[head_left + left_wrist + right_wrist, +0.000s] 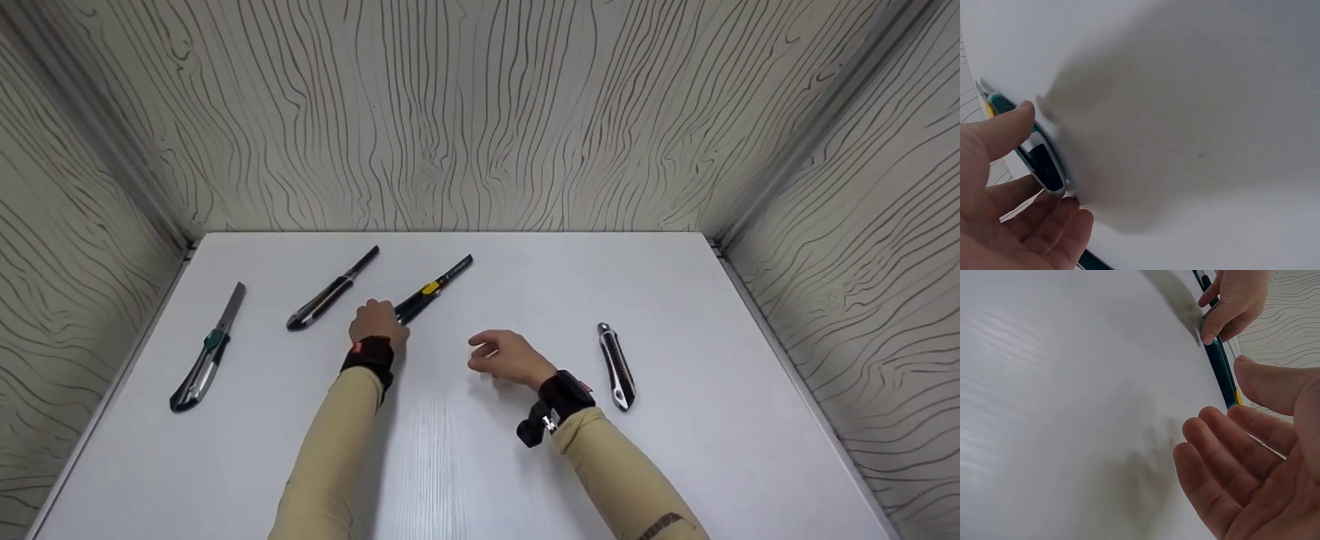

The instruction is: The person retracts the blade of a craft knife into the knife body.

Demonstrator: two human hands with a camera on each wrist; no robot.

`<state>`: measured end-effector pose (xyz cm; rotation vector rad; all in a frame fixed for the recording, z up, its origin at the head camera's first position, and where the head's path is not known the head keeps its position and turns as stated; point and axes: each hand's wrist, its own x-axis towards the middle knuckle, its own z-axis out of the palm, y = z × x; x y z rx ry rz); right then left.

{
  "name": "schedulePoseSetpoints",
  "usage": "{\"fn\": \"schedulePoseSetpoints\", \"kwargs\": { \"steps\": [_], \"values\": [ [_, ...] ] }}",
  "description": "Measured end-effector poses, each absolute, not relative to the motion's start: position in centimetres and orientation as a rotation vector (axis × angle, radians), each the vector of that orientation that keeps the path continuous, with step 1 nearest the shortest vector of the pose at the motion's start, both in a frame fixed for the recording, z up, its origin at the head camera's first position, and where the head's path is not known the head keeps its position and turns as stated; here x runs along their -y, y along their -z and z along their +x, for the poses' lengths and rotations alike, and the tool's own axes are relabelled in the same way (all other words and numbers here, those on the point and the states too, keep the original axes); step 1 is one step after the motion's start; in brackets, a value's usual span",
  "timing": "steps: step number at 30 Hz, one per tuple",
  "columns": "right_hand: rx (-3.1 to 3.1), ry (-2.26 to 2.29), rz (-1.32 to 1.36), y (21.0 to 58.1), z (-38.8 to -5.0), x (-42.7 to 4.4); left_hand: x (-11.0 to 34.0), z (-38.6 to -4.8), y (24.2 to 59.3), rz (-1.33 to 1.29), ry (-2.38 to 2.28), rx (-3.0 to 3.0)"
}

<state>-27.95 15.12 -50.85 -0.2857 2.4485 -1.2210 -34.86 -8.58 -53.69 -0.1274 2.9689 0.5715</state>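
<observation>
My left hand [379, 320] grips the rear of a dark box cutter [420, 301] with a yellow slider, whose front end points up and right. In the left wrist view, the thumb lies on one side of the box cutter's handle [1045, 163] and the fingers on the other. The hand covers the handle's rear part in the head view. To the right, my right hand [512, 355] hovers over the table with loosely bent fingers and holds nothing. The right wrist view shows its fingers [1224, 461] spread from the thumb, with the left hand [1238, 301] on the box cutter beyond.
On the white table [442, 465] lie a green-and-silver box cutter [204, 360] at far left, a black-and-silver box cutter [324, 300] beside the left hand, and a box cutter with no blade showing [616, 367] at right. Wood-patterned walls [450, 112] stand around the table.
</observation>
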Motion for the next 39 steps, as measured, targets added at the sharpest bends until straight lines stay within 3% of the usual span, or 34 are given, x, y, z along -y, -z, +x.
{"fn": "schedulePoseSetpoints", "kwargs": {
  "steps": [19,39],
  "values": [
    [-2.469,1.238,-0.340,50.2,-26.9,-15.1,9.1,-33.3,52.8,-0.088,-0.582,-3.150],
    [-2.427,1.477,0.059,50.5,-26.5,-16.2,4.2,-27.7,52.0,0.173,-0.879,-3.164]
  ]
}}
